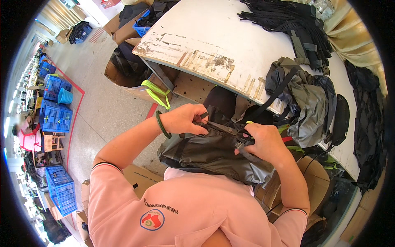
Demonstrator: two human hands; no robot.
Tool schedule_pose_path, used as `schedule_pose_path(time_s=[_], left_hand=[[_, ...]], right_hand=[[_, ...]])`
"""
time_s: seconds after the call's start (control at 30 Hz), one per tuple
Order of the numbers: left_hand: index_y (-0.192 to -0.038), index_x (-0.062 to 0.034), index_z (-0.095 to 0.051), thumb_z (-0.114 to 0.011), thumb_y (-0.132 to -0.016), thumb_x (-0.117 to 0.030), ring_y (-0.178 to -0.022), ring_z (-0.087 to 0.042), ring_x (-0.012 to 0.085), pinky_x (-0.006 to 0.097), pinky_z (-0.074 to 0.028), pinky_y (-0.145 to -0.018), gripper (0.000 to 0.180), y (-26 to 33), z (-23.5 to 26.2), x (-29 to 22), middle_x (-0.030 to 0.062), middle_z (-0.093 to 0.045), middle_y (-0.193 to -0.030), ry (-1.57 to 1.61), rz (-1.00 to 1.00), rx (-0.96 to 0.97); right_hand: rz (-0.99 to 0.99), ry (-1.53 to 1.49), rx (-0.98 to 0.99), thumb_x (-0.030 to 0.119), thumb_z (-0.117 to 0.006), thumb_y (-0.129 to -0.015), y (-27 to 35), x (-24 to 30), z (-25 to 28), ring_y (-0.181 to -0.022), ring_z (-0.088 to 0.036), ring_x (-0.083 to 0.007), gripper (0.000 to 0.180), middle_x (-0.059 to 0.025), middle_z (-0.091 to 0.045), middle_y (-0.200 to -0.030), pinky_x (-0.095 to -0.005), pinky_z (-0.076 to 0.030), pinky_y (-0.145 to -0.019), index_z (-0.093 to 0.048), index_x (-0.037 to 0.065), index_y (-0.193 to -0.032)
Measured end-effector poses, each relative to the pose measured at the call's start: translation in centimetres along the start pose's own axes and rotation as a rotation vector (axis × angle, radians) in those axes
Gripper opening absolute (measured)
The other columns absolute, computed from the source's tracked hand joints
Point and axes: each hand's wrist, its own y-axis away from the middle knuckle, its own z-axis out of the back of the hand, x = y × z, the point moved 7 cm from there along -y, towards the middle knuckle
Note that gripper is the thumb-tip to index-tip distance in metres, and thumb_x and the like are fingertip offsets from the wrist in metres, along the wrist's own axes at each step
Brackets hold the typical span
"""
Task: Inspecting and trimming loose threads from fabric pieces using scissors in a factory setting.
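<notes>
- My left hand is closed, pinching the end of a black webbing strap between thumb and fingers; a dark green bangle sits on that wrist.
- My right hand is closed too, fingers curled around a black strap loop at the other end of the same strap, where I can just make out a small buckle, too small to read clearly.
- The strap runs nearly taut between my two hands, across the top of a dark grey backpack that rests in my lap, directly under both hands and against my pink shirt.
- Just beyond my right hand, a heap of grey and black backpacks lies on the edge of the white bench, one long black strap trailing down toward my hands.
- Farther past that heap, at the far side of the bench, is a stack of black mesh and webbing pieces.
- Beyond my left hand, under the bench edge, an open cardboard box holds dark fabric, with neon yellow straps hanging over its rim.
- Well off to the left of my left hand, blue plastic crates stand on the floor.
</notes>
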Motion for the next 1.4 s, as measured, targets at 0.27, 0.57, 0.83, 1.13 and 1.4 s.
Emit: schedule_pose_path(time_s=[0.27,0.57,0.83,1.13,1.4], left_hand=[[-0.083,-0.0031,-0.051,-0.078,-0.072,-0.015,-0.071,-0.045,0.0103,0.027,-0.041,-0.063,0.032,0.8,4.6,1.3,0.0024,-0.048,-0.077,-0.246,-0.066,-0.045],[-0.091,-0.0039,-0.060,-0.071,-0.075,-0.016,-0.090,-0.057,0.0347,0.042,-0.045,-0.081,0.023,-7.2,-6.1,-3.9,0.0140,-0.061,-0.092,-0.564,-0.595,-0.118],[-0.091,-0.0042,-0.062,-0.070,-0.076,-0.021,-0.086,-0.058,0.0323,0.042,-0.046,-0.076,0.023,-16.3,-17.7,-1.2,0.0124,-0.061,-0.088,-0.803,-0.481,-0.009],[-0.088,0.0016,-0.062,-0.072,-0.079,-0.015,-0.070,-0.057,0.0152,0.029,-0.046,-0.063,0.022,-17.1,-16.8,-0.1,0.0068,-0.062,-0.077,-0.135,-0.289,0.248],[-0.086,-0.0002,-0.063,-0.072,-0.080,-0.014,-0.063,-0.051,0.0047,0.022,-0.042,-0.057,0.017,-15.7,-17.3,-1.3,-0.0003,-0.059,-0.070,-0.019,-0.201,0.331]], right_hand=[[-0.339,-0.343,-0.072,0.010,-0.077,-0.067,5.9,-9.3,-1.1,-0.078,-0.061,-0.0349,0.033,-0.0146,-0.063,-0.080,-0.0369,-0.047,-0.069,-0.054,0.004,-0.089],[-0.526,-0.497,-0.142,0.004,-0.076,-0.073,12.2,-14.4,-6.0,-0.085,-0.060,-0.0194,0.033,-0.0103,-0.065,-0.089,-0.0301,-0.045,-0.080,-0.054,0.002,-0.097],[-0.579,-0.447,-0.270,0.002,-0.072,-0.072,15.0,-16.0,-6.8,-0.083,-0.060,-0.0284,0.033,-0.0143,-0.063,-0.087,-0.0332,-0.046,-0.077,-0.051,0.001,-0.098],[-0.497,-0.161,-0.224,0.023,-0.082,-0.063,16.9,-12.8,-2.0,-0.078,-0.058,-0.0300,0.046,-0.0129,-0.058,-0.082,-0.0379,-0.047,-0.071,-0.053,0.002,-0.091],[-0.423,0.136,-0.020,0.024,-0.078,-0.060,17.2,-11.5,0.5,-0.086,-0.059,-0.0319,0.039,-0.0124,-0.061,-0.083,-0.0412,-0.048,-0.074,-0.054,0.003,-0.082]])
